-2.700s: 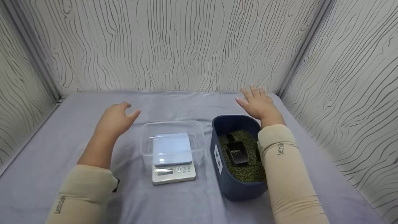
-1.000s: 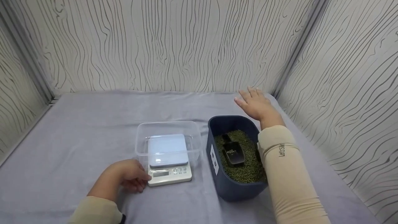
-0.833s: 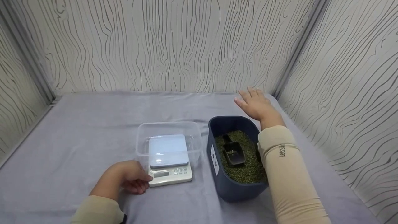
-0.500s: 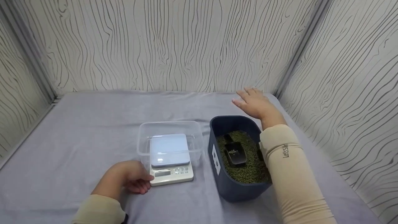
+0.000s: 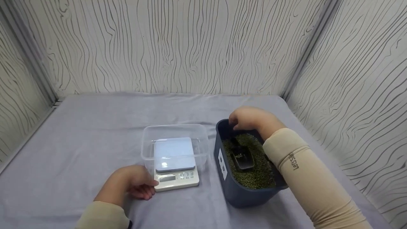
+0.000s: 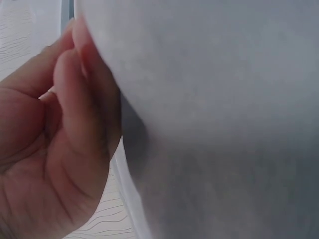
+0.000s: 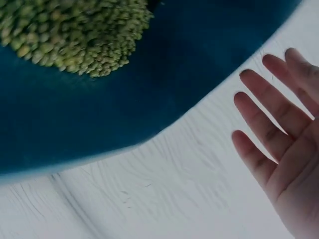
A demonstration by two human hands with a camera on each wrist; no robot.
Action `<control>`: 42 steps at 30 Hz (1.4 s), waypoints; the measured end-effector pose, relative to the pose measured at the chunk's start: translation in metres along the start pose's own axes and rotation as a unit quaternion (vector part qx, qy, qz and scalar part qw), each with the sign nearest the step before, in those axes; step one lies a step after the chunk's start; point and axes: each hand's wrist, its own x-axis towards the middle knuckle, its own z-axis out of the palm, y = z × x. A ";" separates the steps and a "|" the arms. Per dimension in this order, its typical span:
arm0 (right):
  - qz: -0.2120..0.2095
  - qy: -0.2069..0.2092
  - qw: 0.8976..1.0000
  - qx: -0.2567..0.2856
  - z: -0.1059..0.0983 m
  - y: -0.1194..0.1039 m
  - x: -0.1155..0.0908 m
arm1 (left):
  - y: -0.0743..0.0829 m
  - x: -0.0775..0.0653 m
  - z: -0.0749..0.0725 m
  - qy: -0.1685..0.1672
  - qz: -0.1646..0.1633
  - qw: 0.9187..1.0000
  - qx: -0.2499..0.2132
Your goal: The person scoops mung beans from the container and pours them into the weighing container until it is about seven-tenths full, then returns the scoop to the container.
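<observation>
My left hand (image 5: 136, 181) is at the near left corner of a white kitchen scale (image 5: 182, 181), with thumb and fingers at its edge. The fingertips meet at an edge in the left wrist view, where a blurred pale surface fills the right side. A clear plastic container (image 5: 175, 126) sits over the scale's platform. My right hand (image 5: 251, 118) bends down over the far end of a dark blue bin (image 5: 248, 197), its fingers straight and spread in the right wrist view. Green mung beans (image 5: 254, 179) fill the bin's bottom, and a black scoop (image 5: 244, 160) lies on them.
A lilac cloth (image 5: 89, 127) covers the table, slightly creased. Wood-patterned panels (image 5: 178, 47) stand behind and on both sides. A white label (image 5: 222, 165) is on the bin's left wall.
My left hand has come down from above the cloth to the scale's corner and stayed there. My right hand has moved from beyond the bin back and down over its far rim.
</observation>
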 end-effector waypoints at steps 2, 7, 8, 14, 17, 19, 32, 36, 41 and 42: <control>0.006 -0.037 0.999 -0.014 0.003 -0.007 0.001 | 0.000 0.001 0.000 0.001 0.001 1.000 -0.004; 0.049 -0.134 0.988 -0.066 0.015 -0.019 0.004 | -0.002 0.002 -0.001 -0.005 0.002 1.000 -0.009; 0.054 -0.148 0.985 -0.073 0.017 -0.021 0.005 | -0.002 0.002 -0.001 -0.006 0.001 1.000 -0.008; 0.077 -0.160 0.981 -0.078 0.033 -0.028 0.011 | -0.002 0.001 -0.002 -0.007 0.001 1.000 -0.013; 0.075 -0.137 0.982 -0.104 0.037 -0.029 0.014 | -0.002 0.002 -0.002 -0.008 -0.002 1.000 -0.018; 0.068 -0.115 0.983 -0.128 0.037 -0.029 0.014 | -0.002 0.002 -0.002 -0.011 -0.004 1.000 -0.016; 0.062 -0.027 0.983 -0.173 0.016 -0.017 0.002 | -0.001 0.000 -0.003 -0.011 -0.009 1.000 -0.007; 0.049 0.017 0.979 -0.197 0.010 -0.012 -0.001 | -0.002 0.000 -0.004 -0.010 -0.010 1.000 -0.009; 0.036 0.068 0.971 -0.227 0.006 -0.002 -0.005 | -0.002 0.001 -0.003 -0.011 -0.005 1.000 -0.008; 0.036 0.075 0.969 -0.234 0.006 -0.001 -0.005 | -0.002 0.001 -0.003 -0.011 -0.004 1.000 -0.007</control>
